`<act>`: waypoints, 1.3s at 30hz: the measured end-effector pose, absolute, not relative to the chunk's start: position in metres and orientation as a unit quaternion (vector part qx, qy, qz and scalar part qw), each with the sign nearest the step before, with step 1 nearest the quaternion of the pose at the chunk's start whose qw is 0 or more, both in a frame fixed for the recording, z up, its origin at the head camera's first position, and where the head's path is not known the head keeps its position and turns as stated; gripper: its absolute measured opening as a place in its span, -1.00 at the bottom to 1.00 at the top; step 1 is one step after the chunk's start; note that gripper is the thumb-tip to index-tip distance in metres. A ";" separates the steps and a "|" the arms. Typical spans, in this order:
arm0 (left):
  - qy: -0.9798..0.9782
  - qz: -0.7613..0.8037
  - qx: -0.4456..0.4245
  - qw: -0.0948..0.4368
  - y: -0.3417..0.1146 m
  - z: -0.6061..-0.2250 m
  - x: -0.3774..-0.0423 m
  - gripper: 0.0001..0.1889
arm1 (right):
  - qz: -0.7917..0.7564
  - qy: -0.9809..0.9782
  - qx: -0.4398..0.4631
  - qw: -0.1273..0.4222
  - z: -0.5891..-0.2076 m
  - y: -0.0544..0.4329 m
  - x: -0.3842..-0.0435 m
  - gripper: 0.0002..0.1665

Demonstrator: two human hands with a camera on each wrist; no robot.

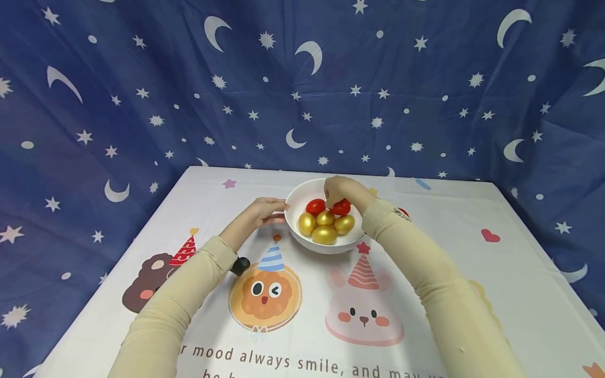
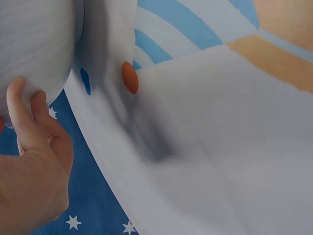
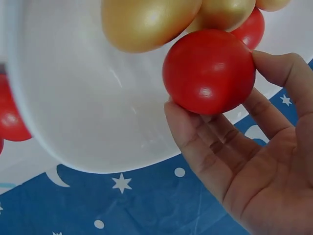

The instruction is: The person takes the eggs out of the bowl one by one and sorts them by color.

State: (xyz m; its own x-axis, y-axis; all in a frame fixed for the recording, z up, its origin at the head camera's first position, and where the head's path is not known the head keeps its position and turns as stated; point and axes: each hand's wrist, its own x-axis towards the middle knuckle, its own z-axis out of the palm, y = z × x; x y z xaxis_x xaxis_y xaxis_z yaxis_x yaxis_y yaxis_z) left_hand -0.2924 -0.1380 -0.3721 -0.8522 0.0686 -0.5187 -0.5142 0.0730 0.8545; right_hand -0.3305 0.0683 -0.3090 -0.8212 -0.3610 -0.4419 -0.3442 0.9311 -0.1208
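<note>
A white bowl (image 1: 326, 249) stands on the table, with several golden eggs (image 1: 324, 235) and red eggs in it. My right hand (image 1: 341, 190) reaches over the far right rim and pinches a red egg (image 3: 210, 72) between thumb and fingers inside the bowl. Another red egg (image 1: 315, 206) lies to the left of that hand. At the bowl's left side, my left hand (image 1: 266, 211) rests its fingertips on the outer wall near the rim. In the left wrist view, two fingers (image 2: 17, 100) touch the bowl's wall (image 2: 36, 44).
Under the right sleeve (image 1: 402, 236), to the right of the bowl, red rounded objects (image 3: 11, 115) show in part. A small black object (image 1: 240, 266) sits beside the left sleeve. The printed white tablecloth (image 1: 293, 320) ends at a blue starry drape (image 1: 264, 121).
</note>
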 end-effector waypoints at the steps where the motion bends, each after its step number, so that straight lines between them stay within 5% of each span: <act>1: 0.699 0.661 -0.160 0.221 -0.139 -0.372 -0.292 -0.47 | -0.021 0.954 -0.185 0.237 -0.308 0.068 -0.330 -0.75; 15: 0.710 0.651 -0.161 0.215 -0.138 -0.375 -0.291 -0.48 | -0.076 0.944 -0.210 0.244 -0.304 0.077 -0.315 -0.76; 39: 0.709 0.652 -0.161 0.216 -0.137 -0.372 -0.292 -0.49 | -0.175 0.936 -0.279 0.123 -0.298 0.113 -0.278 -0.70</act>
State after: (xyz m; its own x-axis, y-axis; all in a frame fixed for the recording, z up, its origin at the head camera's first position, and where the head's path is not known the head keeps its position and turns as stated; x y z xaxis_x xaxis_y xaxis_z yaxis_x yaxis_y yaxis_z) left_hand -0.2918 -0.1374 -0.3717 -0.8548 0.0526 -0.5163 -0.5101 0.0980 0.8545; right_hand -0.2776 0.1130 -0.2984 -0.8139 -0.5654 -0.1334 -0.4794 0.7834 -0.3956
